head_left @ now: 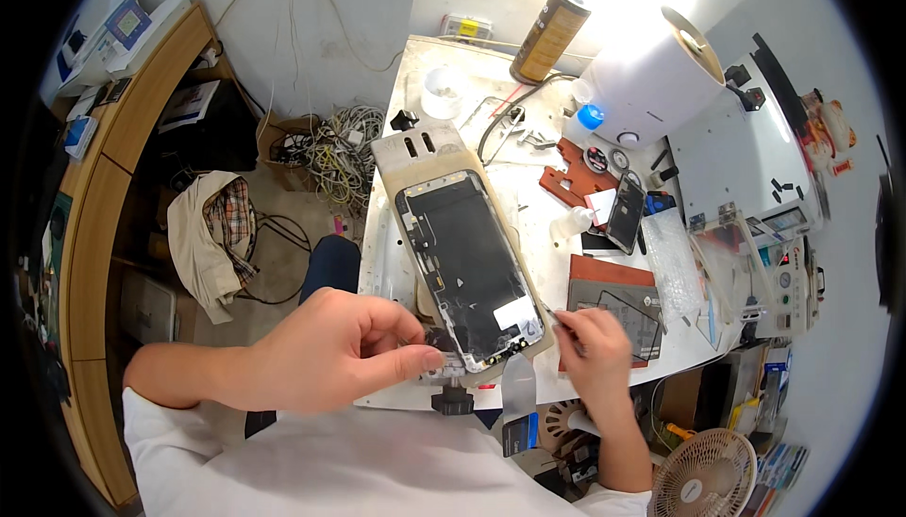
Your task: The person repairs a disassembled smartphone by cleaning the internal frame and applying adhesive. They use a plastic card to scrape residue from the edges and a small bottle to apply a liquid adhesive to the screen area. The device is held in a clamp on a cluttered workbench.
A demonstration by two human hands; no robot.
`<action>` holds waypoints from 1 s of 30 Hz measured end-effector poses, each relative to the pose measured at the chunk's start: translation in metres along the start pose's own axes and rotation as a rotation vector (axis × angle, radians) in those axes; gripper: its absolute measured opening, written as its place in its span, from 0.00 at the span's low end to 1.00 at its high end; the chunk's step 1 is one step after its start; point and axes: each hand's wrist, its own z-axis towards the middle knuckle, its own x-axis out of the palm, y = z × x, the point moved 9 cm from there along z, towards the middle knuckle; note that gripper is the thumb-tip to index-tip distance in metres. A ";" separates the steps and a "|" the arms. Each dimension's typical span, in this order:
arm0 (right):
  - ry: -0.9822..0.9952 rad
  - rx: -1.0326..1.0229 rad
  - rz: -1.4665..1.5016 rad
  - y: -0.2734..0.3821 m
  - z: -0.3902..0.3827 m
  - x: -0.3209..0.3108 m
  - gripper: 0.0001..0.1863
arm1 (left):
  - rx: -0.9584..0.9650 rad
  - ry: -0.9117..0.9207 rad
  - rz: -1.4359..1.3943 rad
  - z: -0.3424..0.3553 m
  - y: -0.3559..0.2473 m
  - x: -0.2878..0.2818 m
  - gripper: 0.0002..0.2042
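Observation:
A phone screen assembly [467, 262] lies back side up on a beige clamp plate [444, 147]. Its black back carries flex parts along the left edge and a white sticker near its lower right corner. My left hand [373, 342] is at the lower left corner, fingers curled and thumb against them; what they hold there is hidden. Pinched in my right hand [595, 347], beside the lower right edge, is a thin dark pointed tool [551, 312]. A flat metal spudger blade [518, 387] sticks out below the screen's bottom edge.
A black knob [453, 400] sits at the table's near edge. To the right are a phone [626, 213], a small bottle [570, 224] and a brown-grey box [604, 295]. A spray can [549, 36] and a white cylinder [646, 83] stand behind. A fan [706, 473] is lower right.

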 end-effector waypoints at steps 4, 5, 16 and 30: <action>0.031 0.060 0.019 -0.002 -0.009 0.032 0.10 | -0.107 0.059 -0.239 -0.002 0.006 0.014 0.10; 0.020 0.060 0.011 -0.001 -0.009 0.030 0.10 | -0.113 0.069 -0.241 -0.002 0.006 0.015 0.11; 0.020 -0.093 0.714 0.085 0.042 -0.066 0.14 | 0.582 -0.219 0.619 -0.026 -0.087 -0.003 0.06; 0.251 -0.225 0.348 0.103 0.078 -0.052 0.07 | 0.707 -0.281 0.612 0.023 -0.096 -0.003 0.07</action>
